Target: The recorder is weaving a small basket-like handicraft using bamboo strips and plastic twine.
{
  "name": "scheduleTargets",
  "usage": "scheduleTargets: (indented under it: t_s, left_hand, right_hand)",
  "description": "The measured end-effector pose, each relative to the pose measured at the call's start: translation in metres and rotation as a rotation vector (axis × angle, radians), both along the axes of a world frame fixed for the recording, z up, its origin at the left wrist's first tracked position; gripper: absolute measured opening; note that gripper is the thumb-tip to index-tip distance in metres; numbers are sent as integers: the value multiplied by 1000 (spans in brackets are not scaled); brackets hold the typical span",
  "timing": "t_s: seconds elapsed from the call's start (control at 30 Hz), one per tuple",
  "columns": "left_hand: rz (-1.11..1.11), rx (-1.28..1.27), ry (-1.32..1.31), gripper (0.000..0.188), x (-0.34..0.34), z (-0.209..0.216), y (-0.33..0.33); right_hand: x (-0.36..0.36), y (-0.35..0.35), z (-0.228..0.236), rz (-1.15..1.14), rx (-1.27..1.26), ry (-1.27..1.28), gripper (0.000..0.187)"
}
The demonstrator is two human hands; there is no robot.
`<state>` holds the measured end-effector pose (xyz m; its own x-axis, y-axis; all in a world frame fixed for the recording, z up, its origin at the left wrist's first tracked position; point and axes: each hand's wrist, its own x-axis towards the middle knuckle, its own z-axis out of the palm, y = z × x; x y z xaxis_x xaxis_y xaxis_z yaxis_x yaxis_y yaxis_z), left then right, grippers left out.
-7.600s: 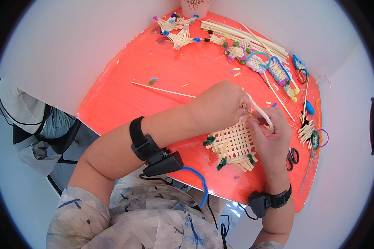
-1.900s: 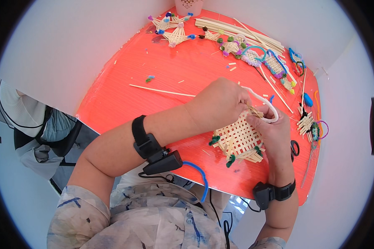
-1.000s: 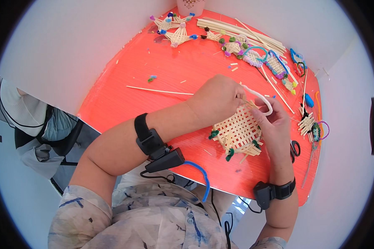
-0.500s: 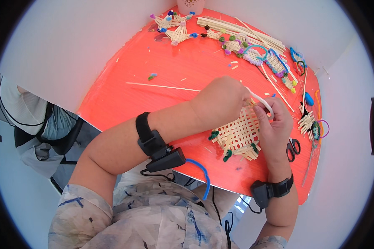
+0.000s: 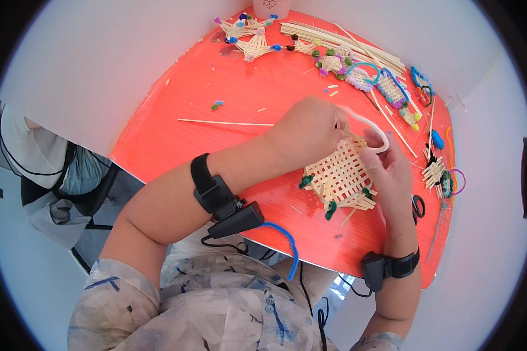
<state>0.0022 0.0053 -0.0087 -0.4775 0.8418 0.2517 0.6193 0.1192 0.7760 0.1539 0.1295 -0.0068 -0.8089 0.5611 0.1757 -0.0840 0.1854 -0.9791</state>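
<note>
A woven mat of pale bamboo strips (image 5: 341,178), tied at its lower corners with dark green fuzzy stems, is held tilted above the red table. My right hand (image 5: 390,175) grips its right side between thumb and fingers. From behind my left hand (image 5: 310,126), a white pipe cleaner (image 5: 376,127) arches over to the fingers of my right hand. My left hand is closed at the mat's upper corner, seemingly on the pipe cleaner's other end; its fingertips are partly hidden.
Finished woven stars (image 5: 256,45) and small mats with coloured loops (image 5: 390,89) line the far edge. Bamboo strips (image 5: 345,42) lie bundled behind. Black scissors (image 5: 418,207) rest right of my wrist; a blue pipe cleaner (image 5: 290,245) hangs over the near edge.
The mat has shifted slightly right and turned a little in my hands. My left hand has moved up and left, and the white pipe cleaner's arch now stands wider.
</note>
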Motion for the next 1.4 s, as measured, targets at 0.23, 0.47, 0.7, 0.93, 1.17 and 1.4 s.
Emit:
scheduleTargets:
  t_s: [0.23,0.47,0.7,0.93,1.17,1.4]
  left_hand:
    - [-41,50,49,14,3,3,1]
    - [-63,34,75,14,1,2,0]
    - [-65,37,-8,16,0,1,0]
    - [-53,44,-53,15,1,3,1]
    - [-52,16,-80,16,4,4,1]
    - [-83,55,-16,17,4,1,2]
  right_hand:
    - [1,5,-3,85,-134,-219,47]
    - [-1,-1,-3,107,-102,-68,46]
    - [0,9,-9,120,-152,-147,40]
    - [0,7,-6,99,-246,-184,34]
    - [2,7,-8,79,-273,-185,29]
    - [3,5,-7,65,-299,-188,27]
